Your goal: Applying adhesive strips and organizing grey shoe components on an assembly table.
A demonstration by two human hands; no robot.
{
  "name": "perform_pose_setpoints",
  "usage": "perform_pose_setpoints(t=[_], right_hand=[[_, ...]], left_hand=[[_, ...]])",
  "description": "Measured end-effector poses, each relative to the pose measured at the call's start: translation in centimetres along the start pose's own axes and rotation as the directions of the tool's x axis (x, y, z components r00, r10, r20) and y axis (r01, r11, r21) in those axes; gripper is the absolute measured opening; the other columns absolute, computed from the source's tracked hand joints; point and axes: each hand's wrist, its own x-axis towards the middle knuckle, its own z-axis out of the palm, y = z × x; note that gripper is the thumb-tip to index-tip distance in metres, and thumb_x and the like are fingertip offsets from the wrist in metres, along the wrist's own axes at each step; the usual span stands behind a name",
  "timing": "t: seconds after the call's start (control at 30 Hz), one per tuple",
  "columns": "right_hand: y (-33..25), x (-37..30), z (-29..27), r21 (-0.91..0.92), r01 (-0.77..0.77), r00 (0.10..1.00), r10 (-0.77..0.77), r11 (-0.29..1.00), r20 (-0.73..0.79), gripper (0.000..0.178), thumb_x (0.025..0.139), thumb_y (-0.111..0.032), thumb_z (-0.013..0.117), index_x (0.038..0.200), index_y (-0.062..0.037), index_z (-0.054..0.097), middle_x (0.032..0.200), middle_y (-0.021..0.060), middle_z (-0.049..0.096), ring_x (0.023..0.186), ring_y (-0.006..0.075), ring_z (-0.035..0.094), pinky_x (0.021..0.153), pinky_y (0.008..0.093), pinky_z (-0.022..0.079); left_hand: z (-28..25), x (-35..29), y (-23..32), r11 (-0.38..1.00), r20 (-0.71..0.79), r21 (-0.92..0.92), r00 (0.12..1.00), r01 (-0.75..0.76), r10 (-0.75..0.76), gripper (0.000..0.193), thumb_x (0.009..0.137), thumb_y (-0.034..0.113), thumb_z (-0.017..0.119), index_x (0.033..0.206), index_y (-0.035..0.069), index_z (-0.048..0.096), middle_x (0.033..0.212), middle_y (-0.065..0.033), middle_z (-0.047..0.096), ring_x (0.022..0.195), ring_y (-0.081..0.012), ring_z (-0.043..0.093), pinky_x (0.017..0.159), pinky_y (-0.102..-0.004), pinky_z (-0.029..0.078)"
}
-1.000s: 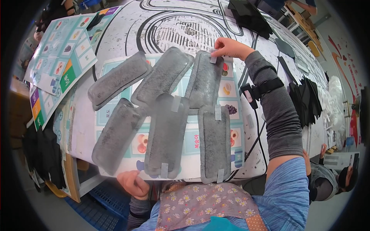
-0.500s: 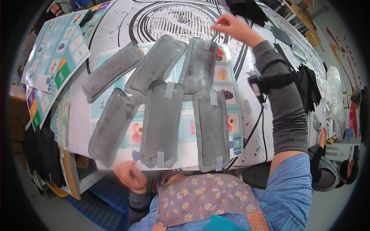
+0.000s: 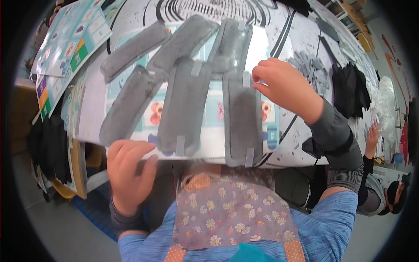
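Observation:
Several grey fuzzy fabric pads, long and rounded, lie in two rows on the printed sheet before me. My right hand (image 3: 283, 85) hovers at the top end of the front right pad (image 3: 243, 122), beside its light grey strip. Its fingers are curled together, and whatever they may hold is hidden. My left hand (image 3: 132, 172) is at the table's front edge, below the front left pad (image 3: 131, 105), fingers bent and thumb apart, holding nothing visible. The front middle pad (image 3: 183, 109) bears a light strip at each end; the back right pad (image 3: 230, 46) has one on top.
A heap of light grey strips (image 3: 310, 70) lies right of the sheet, with black cloth pieces (image 3: 350, 89) beyond. Colourful printed sheets (image 3: 72, 43) hang over the table's left side. At far right is another person's hand (image 3: 372, 139).
My right hand has come from beyond the back row to the front right pad. My left hand has risen and its fingers have spread. The table sits higher in view.

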Motion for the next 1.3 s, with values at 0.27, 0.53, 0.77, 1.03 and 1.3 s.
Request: perform_pose_setpoints(t=[0.27, 0.53, 0.77, 1.03, 1.3], right_hand=[[-10.5, -10.1, 2.8, -0.014, 0.181, 0.984, -0.181, 0.983, 0.001, 0.043, 0.069, -0.036, 0.076, 0.094, -0.0109, 0.052, 0.095, 0.0032, 0.052, 0.092, 0.0213, 0.051, 0.078, 0.0346, 0.04], [-11.3, -13.3, 7.6, -0.048, 0.004, 0.938, -0.021, 0.999, -0.345, 0.032, 0.074, -0.022, 0.072, 0.102, -0.0099, 0.059, 0.105, 0.0029, 0.058, 0.098, 0.02, 0.055, 0.084, 0.0366, 0.042], [-10.9, -12.9, 6.7, -0.171, 0.068, 0.905, -0.133, 0.983, -0.405, 0.024, 0.078, -0.014, 0.066, 0.101, -0.0122, 0.061, 0.102, 0.0, 0.059, 0.094, 0.0162, 0.056, 0.084, 0.0358, 0.041], [-9.3, -13.4, 7.3, -0.323, 0.233, 0.852, -0.352, 0.917, -0.387, 0.026, 0.084, -0.02, 0.063, 0.108, -0.0209, 0.056, 0.099, -0.0059, 0.06, 0.092, 0.0109, 0.057, 0.094, 0.0356, 0.039], [-7.2, -13.2, 7.3, -0.352, 0.334, 0.815, -0.455, 0.875, -0.358, 0.029, 0.082, -0.015, 0.066, 0.109, -0.0205, 0.057, 0.105, -0.0048, 0.064, 0.101, 0.0115, 0.057, 0.107, 0.043, 0.032]], left_hand=[[4.1, -0.3, 2.7, 0.967, 0.082, 0.123, 0.974, -0.222, 0.213, 0.017, 0.072, 0.004, 0.074, 0.086, 0.005, 0.065, 0.085, -0.0051, 0.065, 0.079, -0.0254, 0.058, 0.074, -0.0372, 0.043], [3.6, -1.1, 1.0, 0.955, 0.21, 0.162, 0.954, -0.249, 0.213, 0.013, 0.075, 0.007, 0.074, 0.086, 0.006, 0.065, 0.087, -0.0045, 0.066, 0.082, -0.0253, 0.059, 0.076, -0.0382, 0.043], [5.7, -4.3, -0.4, 0.94, 0.178, 0.201, 0.954, -0.274, 0.24, 0.013, 0.076, 0.011, 0.073, 0.087, 0.009, 0.067, 0.094, -0.0018, 0.068, 0.085, -0.0228, 0.058, 0.078, -0.0364, 0.042], [6.7, -5.2, -1.4, 0.944, 0.029, 0.228, 0.971, -0.237, 0.236, 0.018, 0.078, 0.01, 0.071, 0.095, 0.007, 0.064, 0.105, -0.0038, 0.07, 0.09, -0.0243, 0.058, 0.082, -0.0375, 0.042], [7.2, -4.0, -1.7, 0.941, 0.095, 0.228, 0.968, -0.25, 0.234, 0.021, 0.08, 0.01, 0.069, 0.1, 0.007, 0.062, 0.11, -0.0029, 0.07, 0.094, -0.0239, 0.058, 0.084, -0.0369, 0.042]])
